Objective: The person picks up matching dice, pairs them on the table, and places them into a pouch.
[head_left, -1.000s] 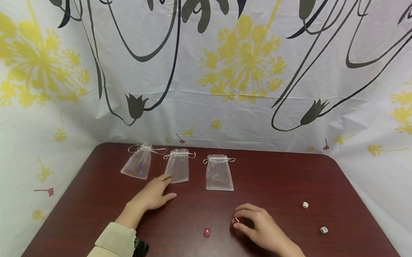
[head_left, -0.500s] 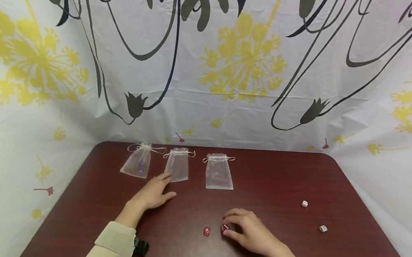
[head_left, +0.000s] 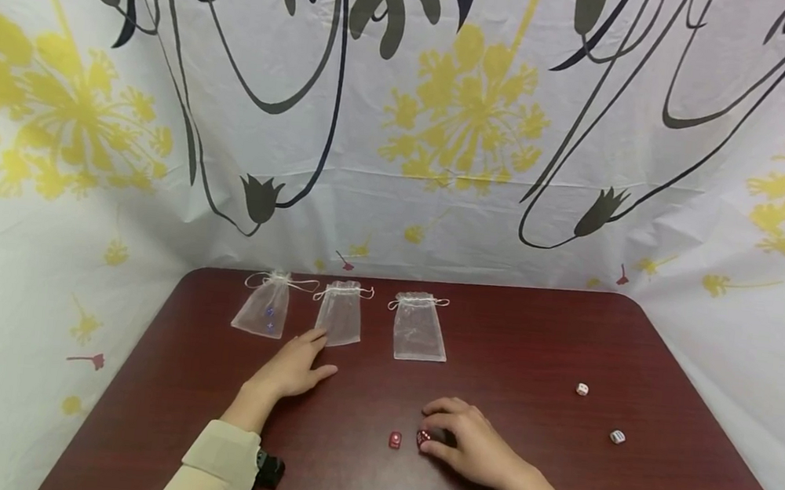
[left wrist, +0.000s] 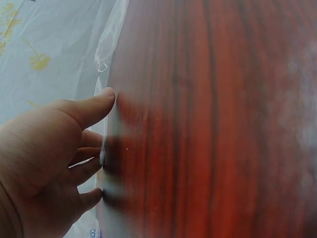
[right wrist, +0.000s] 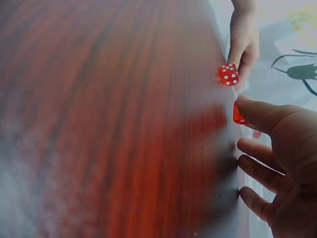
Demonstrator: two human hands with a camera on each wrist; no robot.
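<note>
In the head view, my right hand [head_left: 469, 443] pinches a red die [head_left: 423, 438] with white pips, low at the tabletop. The right wrist view shows the thumb against that die [right wrist: 240, 114], with the other fingers spread lower down. A second red die [head_left: 395, 439] lies just left of it, a small gap apart. My left hand [head_left: 287, 369] rests with extended fingers on the table, fingertips at the near edge of the middle mesh drawstring bag [head_left: 340, 315]. To its left, another mesh bag [head_left: 251, 316] has blue dice [head_left: 269, 320] inside. A third mesh bag [head_left: 420, 330] lies flat to the right.
Two white dice lie on the right side of the table: a farther white die [head_left: 582, 389] and a nearer white die [head_left: 618, 437]. A patterned white curtain [head_left: 393, 237] hangs behind the dark red wooden table [head_left: 518, 336].
My right hand has moved left and slightly nearer with the red die, bringing it close to the other red die. The left hand and the bags have stayed in place.
</note>
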